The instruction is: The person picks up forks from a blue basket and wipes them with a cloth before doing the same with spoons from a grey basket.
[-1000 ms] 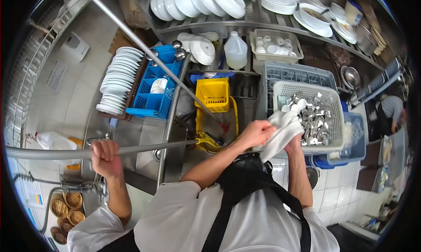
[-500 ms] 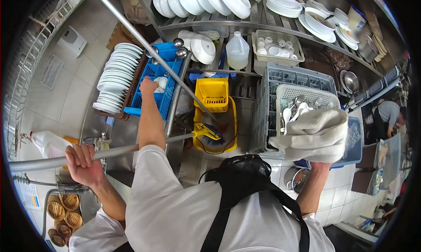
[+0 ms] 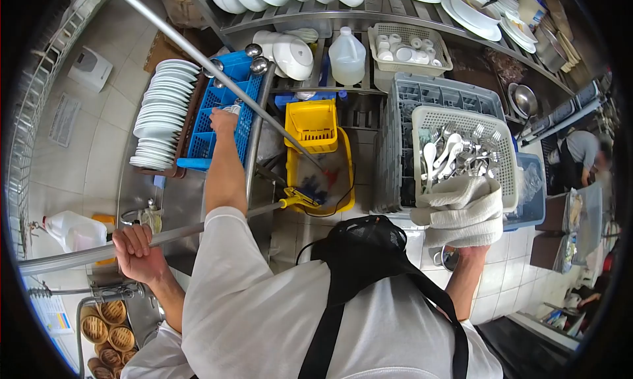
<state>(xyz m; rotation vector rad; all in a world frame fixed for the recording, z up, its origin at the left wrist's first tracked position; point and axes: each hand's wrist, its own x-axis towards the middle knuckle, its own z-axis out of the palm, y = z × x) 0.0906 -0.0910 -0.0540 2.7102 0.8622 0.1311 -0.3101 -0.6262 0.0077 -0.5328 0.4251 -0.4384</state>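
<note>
My left arm reaches to the blue divided basket [image 3: 201,161]. My left hand [image 3: 223,120] is over one of its compartments, fingers curled in, with small white and shiny pieces [image 3: 232,107] just beyond the fingertips; I cannot tell what the fingers hold. Bunched over my right hand [image 3: 472,251] is a thick off-white cloth [image 3: 461,211], gripped from below. The cloth covers the near edge of a pale perforated basket [image 3: 508,161] full of white spoons [image 3: 451,148] and metal cutlery. Grey dish racks [image 3: 389,148] are stacked under that basket.
A co-worker's fist [image 3: 140,250] grips a mop handle [image 3: 188,233] that runs below my left arm to a yellow bucket [image 3: 347,161]. A second pole [image 3: 178,39] leans into that bucket. Stacked plates [image 3: 165,109] stand left; shelves [image 3: 297,24] with dishes lie ahead.
My view has tipped slightly down and right. My left hand has shifted nearer the small pieces in the blue basket. The cloth has drawn back toward me, uncovering more cutlery.
</note>
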